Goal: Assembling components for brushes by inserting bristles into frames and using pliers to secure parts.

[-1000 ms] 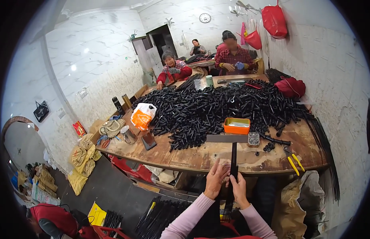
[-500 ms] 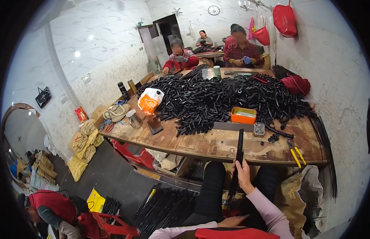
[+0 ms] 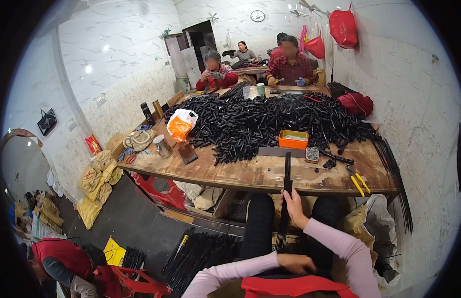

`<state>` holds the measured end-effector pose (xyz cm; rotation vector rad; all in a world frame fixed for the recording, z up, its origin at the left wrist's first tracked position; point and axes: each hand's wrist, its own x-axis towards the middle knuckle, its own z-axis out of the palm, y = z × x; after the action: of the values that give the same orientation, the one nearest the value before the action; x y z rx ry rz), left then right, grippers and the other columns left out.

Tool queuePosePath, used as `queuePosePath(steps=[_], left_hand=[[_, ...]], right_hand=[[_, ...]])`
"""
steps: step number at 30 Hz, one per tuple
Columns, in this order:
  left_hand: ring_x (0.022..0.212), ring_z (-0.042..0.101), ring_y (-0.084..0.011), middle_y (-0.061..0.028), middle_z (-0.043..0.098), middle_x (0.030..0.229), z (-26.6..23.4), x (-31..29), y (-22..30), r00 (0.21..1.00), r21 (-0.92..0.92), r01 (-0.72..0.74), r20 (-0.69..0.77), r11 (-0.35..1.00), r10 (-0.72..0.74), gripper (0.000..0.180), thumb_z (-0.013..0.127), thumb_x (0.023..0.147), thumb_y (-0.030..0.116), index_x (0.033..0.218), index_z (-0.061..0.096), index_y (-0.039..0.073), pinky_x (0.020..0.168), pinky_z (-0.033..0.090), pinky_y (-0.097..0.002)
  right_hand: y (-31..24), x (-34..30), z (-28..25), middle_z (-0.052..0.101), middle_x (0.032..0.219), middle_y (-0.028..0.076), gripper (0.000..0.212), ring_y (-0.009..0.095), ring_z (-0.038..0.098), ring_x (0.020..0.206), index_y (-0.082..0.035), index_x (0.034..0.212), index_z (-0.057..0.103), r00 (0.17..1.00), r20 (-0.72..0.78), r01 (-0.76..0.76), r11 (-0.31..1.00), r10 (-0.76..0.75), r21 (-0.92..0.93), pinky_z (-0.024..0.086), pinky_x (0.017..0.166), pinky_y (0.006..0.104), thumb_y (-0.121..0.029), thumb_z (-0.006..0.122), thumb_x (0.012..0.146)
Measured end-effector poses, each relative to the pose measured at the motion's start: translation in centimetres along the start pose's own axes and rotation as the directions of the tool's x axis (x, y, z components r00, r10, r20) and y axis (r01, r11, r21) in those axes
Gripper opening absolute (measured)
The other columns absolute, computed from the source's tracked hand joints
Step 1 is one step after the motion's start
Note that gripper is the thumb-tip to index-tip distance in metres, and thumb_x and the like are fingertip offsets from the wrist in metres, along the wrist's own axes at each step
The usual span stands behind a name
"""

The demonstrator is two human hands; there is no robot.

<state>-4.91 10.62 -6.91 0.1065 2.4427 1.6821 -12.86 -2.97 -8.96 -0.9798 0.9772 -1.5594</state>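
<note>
Blk strips (image 3: 284, 216) in R hand (image 3: 295, 208), L hand (image 3: 296, 263) apart

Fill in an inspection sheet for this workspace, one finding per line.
Surface: wooden table, worn and stained.
Work items: bundle of thin black strips; pile of black tubular parts across the table.
Clutter: yellow-handled pliers, orange box, white-and-orange bag.
Hands: right hand grips the bundle; left hand lower, grasp unclear.
Cables: nothing seen on the table.
Surroundings: co-workers beyond the table; yellow sacks at left.
</note>
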Motion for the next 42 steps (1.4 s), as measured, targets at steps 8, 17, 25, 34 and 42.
queuePosePath(steps=[8,17,25,34,42], left_hand=[[0.107,0.062,-0.0291,-0.0187,0.067,0.117,8.5,10.8,-11.5,0.944,-0.245,-0.321,-0.155,0.915,0.290,0.041,0.061,0.092,0.026,0.121,0.063,-0.004,0.097,0.046,-0.0352],[0.089,0.065,-0.0416,-0.0200,0.068,0.091,5.3,-11.0,-6.0,0.765,0.158,0.482,-0.556,0.862,-0.326,0.034,0.050,0.099,0.039,0.109,0.063,0.009,0.078,0.054,-0.0465],[0.090,0.066,-0.0424,-0.0235,0.067,0.097,7.0,-13.5,-7.9,0.731,-0.242,0.500,-0.396,0.831,-0.555,0.042,0.047,0.100,0.044,0.120,0.055,0.008,0.077,0.053,-0.0472],[0.100,0.065,-0.0357,-0.0203,0.066,0.103,5.0,-13.0,-7.3,0.641,-0.429,0.560,-0.317,0.709,-0.699,0.045,0.050,0.100,0.044,0.118,0.060,0.003,0.084,0.051,-0.0413],[0.079,0.069,-0.0226,-0.0110,0.069,0.081,-17.5,-17.5,4.6,0.537,0.085,0.697,-0.720,0.713,-0.440,0.020,0.060,0.094,0.024,0.100,0.067,0.006,0.071,0.053,-0.0356]], right_hand=[[-0.9,-0.4,2.2,0.057,0.078,0.004,0.014,0.013,0.055,0.067,-0.001,0.103,0.054,0.998,0.054,0.019,0.999,-0.016,-0.044,0.048,0.062,0.0273,-0.014,0.050,0.101],[-0.6,-2.4,0.6,0.055,0.075,0.002,0.016,0.009,0.052,0.063,-0.001,0.105,0.056,0.986,-0.133,0.090,0.992,-0.101,-0.090,0.044,0.059,0.0247,-0.015,0.050,0.101],[-1.8,-2.1,1.0,0.057,0.080,0.004,0.014,0.011,0.054,0.066,0.000,0.104,0.057,0.996,-0.055,0.065,0.997,-0.066,-0.029,0.046,0.064,0.0255,-0.012,0.051,0.100],[0.2,0.1,-0.3,0.057,0.080,0.004,0.018,0.011,0.054,0.067,0.001,0.107,0.058,0.998,-0.037,-0.056,0.998,0.057,0.011,0.046,0.062,0.0261,-0.015,0.051,0.101],[-1.4,0.1,-0.8,0.058,0.082,0.004,0.016,0.011,0.054,0.070,0.001,0.107,0.058,0.992,-0.057,-0.108,0.991,0.113,0.072,0.045,0.067,0.0250,-0.012,0.050,0.101]])
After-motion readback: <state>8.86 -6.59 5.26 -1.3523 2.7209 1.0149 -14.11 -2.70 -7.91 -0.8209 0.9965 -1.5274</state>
